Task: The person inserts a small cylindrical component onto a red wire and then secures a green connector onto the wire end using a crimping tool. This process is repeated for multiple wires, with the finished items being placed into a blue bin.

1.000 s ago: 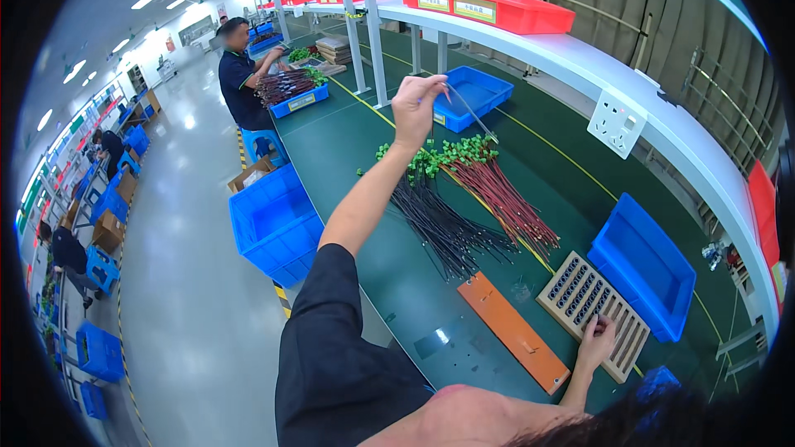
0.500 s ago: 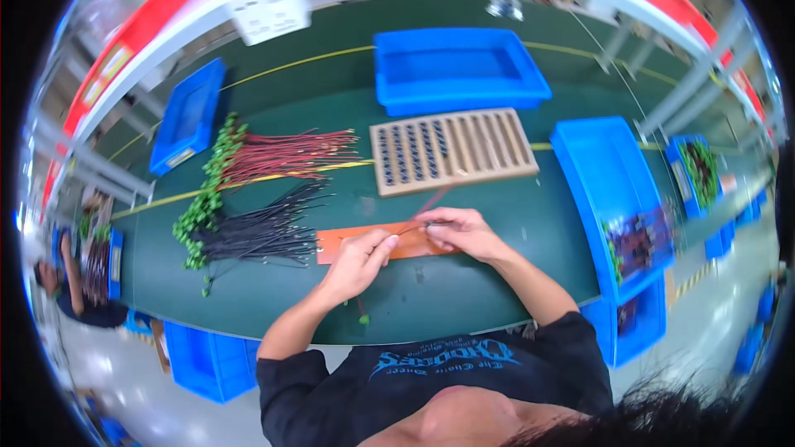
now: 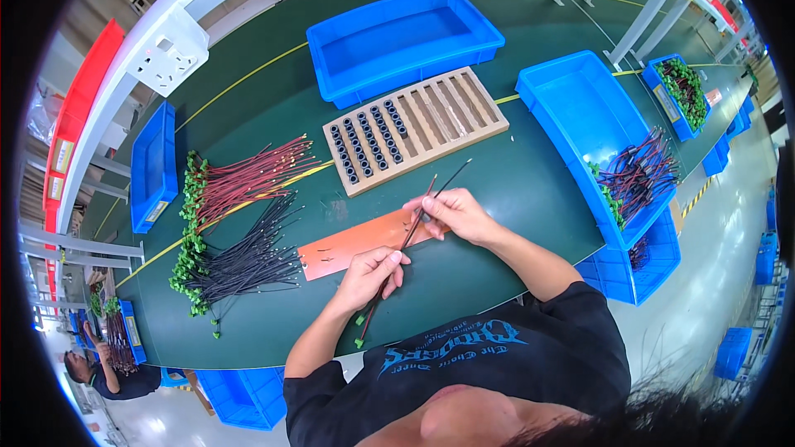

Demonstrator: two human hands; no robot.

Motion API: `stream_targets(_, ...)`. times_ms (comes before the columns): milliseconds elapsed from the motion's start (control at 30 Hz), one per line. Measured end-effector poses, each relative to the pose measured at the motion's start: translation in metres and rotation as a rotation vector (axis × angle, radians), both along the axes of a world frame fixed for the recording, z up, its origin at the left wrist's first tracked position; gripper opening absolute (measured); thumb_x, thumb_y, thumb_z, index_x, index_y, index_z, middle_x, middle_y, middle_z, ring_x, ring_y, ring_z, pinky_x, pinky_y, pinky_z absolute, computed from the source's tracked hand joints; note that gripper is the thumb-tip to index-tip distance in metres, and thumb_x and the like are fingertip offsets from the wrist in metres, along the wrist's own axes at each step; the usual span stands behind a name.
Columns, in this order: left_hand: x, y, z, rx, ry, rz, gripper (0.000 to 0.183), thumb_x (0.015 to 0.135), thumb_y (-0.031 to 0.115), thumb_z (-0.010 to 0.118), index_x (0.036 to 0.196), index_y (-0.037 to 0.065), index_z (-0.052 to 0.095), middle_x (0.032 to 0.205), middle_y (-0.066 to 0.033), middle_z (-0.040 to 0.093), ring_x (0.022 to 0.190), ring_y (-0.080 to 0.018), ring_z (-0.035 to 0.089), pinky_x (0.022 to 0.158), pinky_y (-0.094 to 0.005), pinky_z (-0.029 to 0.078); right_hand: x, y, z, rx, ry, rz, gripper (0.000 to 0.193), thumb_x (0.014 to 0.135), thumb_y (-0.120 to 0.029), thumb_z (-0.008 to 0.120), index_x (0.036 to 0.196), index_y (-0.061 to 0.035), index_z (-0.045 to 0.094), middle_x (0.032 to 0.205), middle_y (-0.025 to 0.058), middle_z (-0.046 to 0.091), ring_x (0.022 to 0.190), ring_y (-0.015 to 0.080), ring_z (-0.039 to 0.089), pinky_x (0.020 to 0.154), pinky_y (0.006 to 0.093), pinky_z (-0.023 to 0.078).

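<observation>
A black wire (image 3: 450, 178) and a dark red wire (image 3: 431, 185) run slantwise together between my hands, their green ends (image 3: 359, 341) hanging below on the near side. My left hand (image 3: 371, 276) is closed, pinching the pair low down. Higher up, my right hand (image 3: 455, 215) pinches them with thumb and fingers, and the bare tips stick out past it. Under the hands lies an orange strip (image 3: 348, 242) with a few small dark pieces on it. To the left are a bundle of red wires (image 3: 257, 170) and a bundle of black wires (image 3: 248, 252), both with green ends.
Beyond the strip sits a grooved wooden rack (image 3: 431, 149) partly filled with small black cylinders (image 3: 368, 145). Blue trays stand at the back (image 3: 323, 74), left (image 3: 157, 165) and right (image 3: 571, 149); the right one holds finished-looking wire bunches (image 3: 638, 170). A person (image 3: 124, 377) works at far left.
My view has turned and shifted. The black and red wires now lie alongside each other across both hands, with two green ends showing below my left hand; before, only one showed there.
</observation>
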State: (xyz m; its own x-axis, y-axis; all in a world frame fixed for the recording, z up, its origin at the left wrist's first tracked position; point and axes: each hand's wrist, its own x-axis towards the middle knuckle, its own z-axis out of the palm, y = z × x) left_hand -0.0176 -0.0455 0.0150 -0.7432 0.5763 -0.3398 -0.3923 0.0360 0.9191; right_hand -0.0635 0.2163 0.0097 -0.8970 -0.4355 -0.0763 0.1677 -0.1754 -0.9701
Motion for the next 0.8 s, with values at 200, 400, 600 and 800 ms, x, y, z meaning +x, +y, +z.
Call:
stream_targets(200,-0.004,0.006,0.0,0.04,-0.055,0.003,0.029,0.112,0.025,0.052,0.116,0.001,0.069,0.069,-0.0012,0.059,0.051,-0.0043,0.044,0.047,-0.0222,0.033,0.009,-0.012,-0.01,0.023,-0.083,0.186,0.04,0.111,-0.032,0.053,0.129,-0.0012,0.071,0.072,0.0006,0.065,0.063,0.0062,0.057,0.056,0.0243,0.046)
stream_targets(400,0.001,0.005,-0.006,-0.041,0.087,0.064,0.028,0.112,0.025,0.052,0.114,0.003,0.07,0.065,0.0021,0.053,0.054,-0.0041,0.042,0.048,-0.0228,0.033,-0.005,0.0,0.006,-0.185,-0.108,-0.122,0.038,0.11,-0.02,0.056,0.142,-0.0009,0.058,0.112,0.009,0.069,0.078,0.0097,0.065,0.067,0.0266,0.057)
stream_targets(600,0.005,0.01,-0.015,-0.133,0.246,0.135,0.027,0.111,0.023,0.054,0.112,0.002,0.071,0.064,0.0023,0.053,0.055,-0.0051,0.045,0.051,-0.0241,0.035,-0.019,0.019,0.0,-0.468,-0.021,-0.497,0.018,0.107,-0.013,0.06,0.122,-0.0054,0.059,0.118,0.0148,0.071,0.089,0.017,0.07,0.07,0.0275,0.055)
stream_targets(800,0.007,0.012,-0.012,-0.185,0.341,0.157,0.025,0.11,0.02,0.055,0.111,0.001,0.071,0.063,0.0026,0.053,0.055,-0.0049,0.046,0.053,-0.0245,0.037,-0.02,0.014,-0.002,-0.469,-0.05,-0.552,0.015,0.105,-0.013,0.062,0.118,-0.009,0.055,0.119,0.0162,0.072,0.097,0.0181,0.068,0.078,0.03,0.053)
